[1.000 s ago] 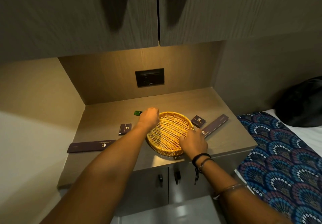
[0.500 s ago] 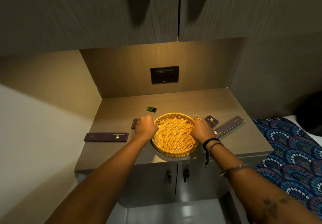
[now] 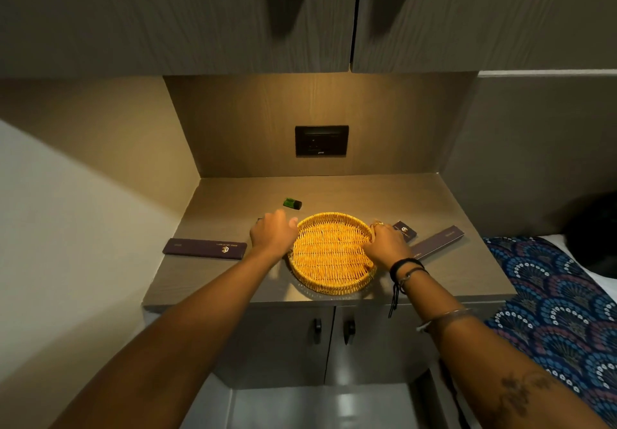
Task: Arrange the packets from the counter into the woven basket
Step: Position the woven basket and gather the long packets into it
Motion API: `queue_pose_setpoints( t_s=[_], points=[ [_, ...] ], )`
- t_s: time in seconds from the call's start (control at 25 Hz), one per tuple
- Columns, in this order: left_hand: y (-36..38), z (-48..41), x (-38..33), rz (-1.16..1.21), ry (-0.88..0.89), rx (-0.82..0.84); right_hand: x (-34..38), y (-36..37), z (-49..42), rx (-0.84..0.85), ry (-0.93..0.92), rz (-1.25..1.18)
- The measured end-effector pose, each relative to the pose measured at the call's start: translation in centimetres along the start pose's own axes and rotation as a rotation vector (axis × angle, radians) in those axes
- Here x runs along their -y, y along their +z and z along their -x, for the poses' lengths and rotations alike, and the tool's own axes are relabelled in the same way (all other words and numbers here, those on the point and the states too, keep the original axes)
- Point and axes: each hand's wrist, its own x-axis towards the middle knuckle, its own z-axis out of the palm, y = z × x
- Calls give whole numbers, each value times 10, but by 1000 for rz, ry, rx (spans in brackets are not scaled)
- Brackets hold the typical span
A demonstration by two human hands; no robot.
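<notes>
I see the woven basket (image 3: 330,255) sitting empty near the front of the surface (image 3: 367,194). My left hand (image 3: 273,236) grips its left rim, my right hand (image 3: 387,245) its right rim. Long dark packets (image 3: 205,249) lie on both sides; a small green packet (image 3: 292,203) lies behind.

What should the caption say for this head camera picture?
Both hands on an empty woven basket, packets on the counter.

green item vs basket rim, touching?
Apart. The head view shows bare counter between the small green item and the far-left rim of the woven basket.
</notes>
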Motion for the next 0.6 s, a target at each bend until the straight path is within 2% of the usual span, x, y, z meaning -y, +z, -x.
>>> queue_pose_setpoints(
  t_s=[0.12, 0.24, 0.32, 0.44, 0.6],
  points=[
    [-11, -7, 13, 9, -73, -101, -4, -8, 1, -174, 64, -82],
    [-20, -13, 44, 81, -302, -75, -20, -21, 0, -310, 209, -159],
    [-20, -18, 70, 210, -468, -20, -37, -28, -4, -296, 321, -171],
    [-14, -16, 100, 539, -730, -39, -60, -29, -14, -264, 473, -230],
    [-10, -14, 121, 605, -890, -138, -78, -25, -24, -213, 604, -247]
  ],
)
